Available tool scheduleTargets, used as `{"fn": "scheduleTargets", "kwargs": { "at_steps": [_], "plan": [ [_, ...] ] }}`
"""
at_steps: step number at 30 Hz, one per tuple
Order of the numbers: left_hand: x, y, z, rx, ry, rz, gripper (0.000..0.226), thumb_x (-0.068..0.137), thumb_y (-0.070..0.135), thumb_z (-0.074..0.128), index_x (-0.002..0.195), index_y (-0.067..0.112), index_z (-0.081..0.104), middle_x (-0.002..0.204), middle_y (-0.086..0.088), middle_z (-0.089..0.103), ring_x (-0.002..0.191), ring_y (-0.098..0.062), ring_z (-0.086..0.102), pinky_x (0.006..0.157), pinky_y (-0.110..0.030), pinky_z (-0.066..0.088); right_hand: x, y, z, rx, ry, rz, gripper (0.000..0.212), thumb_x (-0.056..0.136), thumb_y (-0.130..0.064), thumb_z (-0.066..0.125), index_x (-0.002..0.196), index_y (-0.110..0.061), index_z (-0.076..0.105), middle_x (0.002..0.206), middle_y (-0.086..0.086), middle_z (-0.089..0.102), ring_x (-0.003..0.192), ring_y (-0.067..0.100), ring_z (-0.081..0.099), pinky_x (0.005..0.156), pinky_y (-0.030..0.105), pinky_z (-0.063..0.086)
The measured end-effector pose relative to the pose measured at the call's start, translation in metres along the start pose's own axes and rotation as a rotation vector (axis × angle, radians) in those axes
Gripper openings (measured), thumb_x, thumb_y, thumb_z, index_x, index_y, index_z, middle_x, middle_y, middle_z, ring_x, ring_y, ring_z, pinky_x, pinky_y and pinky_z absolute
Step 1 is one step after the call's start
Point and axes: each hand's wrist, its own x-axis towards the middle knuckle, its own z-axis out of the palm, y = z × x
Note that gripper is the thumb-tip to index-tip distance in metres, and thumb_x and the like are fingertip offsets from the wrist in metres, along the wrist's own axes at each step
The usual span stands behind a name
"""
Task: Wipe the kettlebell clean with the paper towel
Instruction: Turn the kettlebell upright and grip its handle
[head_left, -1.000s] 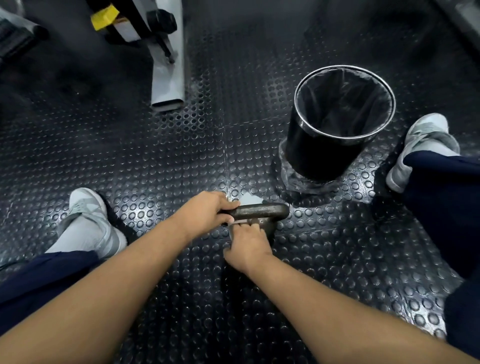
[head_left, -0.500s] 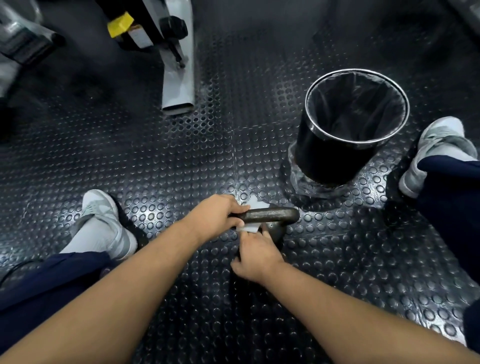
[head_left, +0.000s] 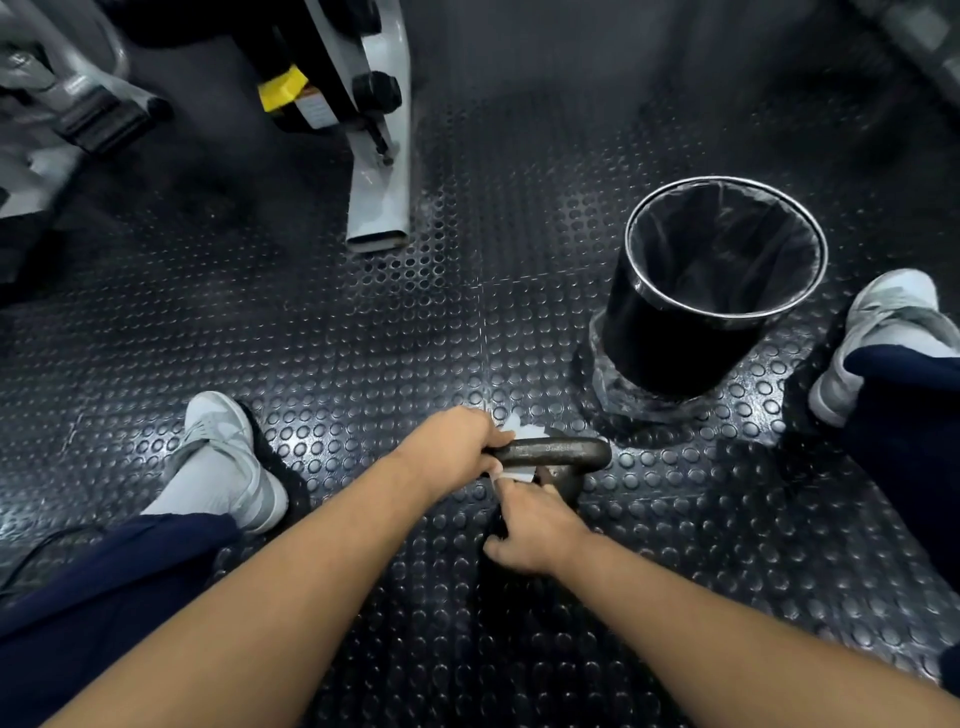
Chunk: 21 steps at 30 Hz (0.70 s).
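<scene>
The kettlebell (head_left: 558, 460) sits on the studded rubber floor (head_left: 363, 364) between the person's feet, just in front of the black bin (head_left: 691, 312), which stands beside it without touching. The left hand (head_left: 449, 447) is clenched around the left end of the handle, steadying it. The right hand (head_left: 530, 525) is below the handle with its fingers (head_left: 506, 486) pressed against the paper towel (head_left: 522, 470); white edges of the sheet show above and below the bar, so it seems threaded through the handle gap, though whether the fingers pinch it or merely push it I cannot tell. The likely trouble from here is the thin sheet tearing or bunching on the rough iron if dragged hard, leaving scraps behind. A strong sideways rub could also tip the bell if the steadying grip loosens, and the hidden far side of the body may go unwiped.
</scene>
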Motion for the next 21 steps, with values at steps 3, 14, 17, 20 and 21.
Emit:
{"fn": "scheduleTargets", "kwargs": {
  "at_steps": [3,14,17,20,21],
  "plan": [
    [-0.001,0.002,0.001,0.014,0.007,-0.004,0.054,0.097,0.035,0.073,0.148,0.027,0.059,0.131,0.000,0.070,0.121,-0.023,0.065,0.105,-0.038,0.051,0.015,-0.002,-0.007,-0.027,-0.034,0.043,0.064,0.088,-0.048,0.065,0.140,-0.014,0.050,0.126,0.009,0.067,0.124,0.029,0.061,0.115,0.040,0.037],
    [-0.003,0.010,-0.007,0.114,-0.010,0.018,0.039,0.100,0.029,0.068,0.138,0.020,0.066,0.119,-0.004,0.071,0.109,-0.027,0.069,0.097,-0.042,0.056,-0.005,0.000,0.002,-0.057,-0.007,-0.015,0.082,0.087,-0.047,0.064,0.152,-0.008,0.034,0.122,0.008,0.065,0.125,0.028,0.057,0.125,0.046,0.021],
    [-0.004,0.009,-0.003,0.110,-0.014,0.016,0.041,0.100,0.032,0.068,0.139,0.020,0.065,0.122,-0.007,0.069,0.111,-0.029,0.067,0.098,-0.043,0.055,0.016,-0.004,-0.013,-0.041,-0.054,0.067,0.061,0.089,-0.051,0.063,0.137,-0.014,0.052,0.129,0.010,0.065,0.124,0.031,0.060,0.109,0.038,0.044],
    [-0.003,0.009,-0.003,0.124,-0.011,0.015,0.044,0.100,0.035,0.067,0.141,0.020,0.063,0.129,-0.009,0.067,0.119,-0.031,0.065,0.101,-0.046,0.053,0.032,-0.003,-0.020,-0.086,-0.154,0.089,0.062,0.091,-0.054,0.061,0.142,-0.021,0.052,0.139,0.007,0.060,0.128,0.030,0.058,0.108,0.040,0.048],
    [-0.004,0.009,-0.003,0.125,-0.008,0.014,0.044,0.100,0.035,0.068,0.141,0.020,0.064,0.128,-0.009,0.067,0.118,-0.030,0.065,0.101,-0.046,0.054,0.032,-0.002,-0.018,-0.088,-0.148,0.090,0.062,0.090,-0.054,0.061,0.142,-0.022,0.052,0.138,0.007,0.061,0.128,0.030,0.059,0.107,0.040,0.048]
  ]
}}
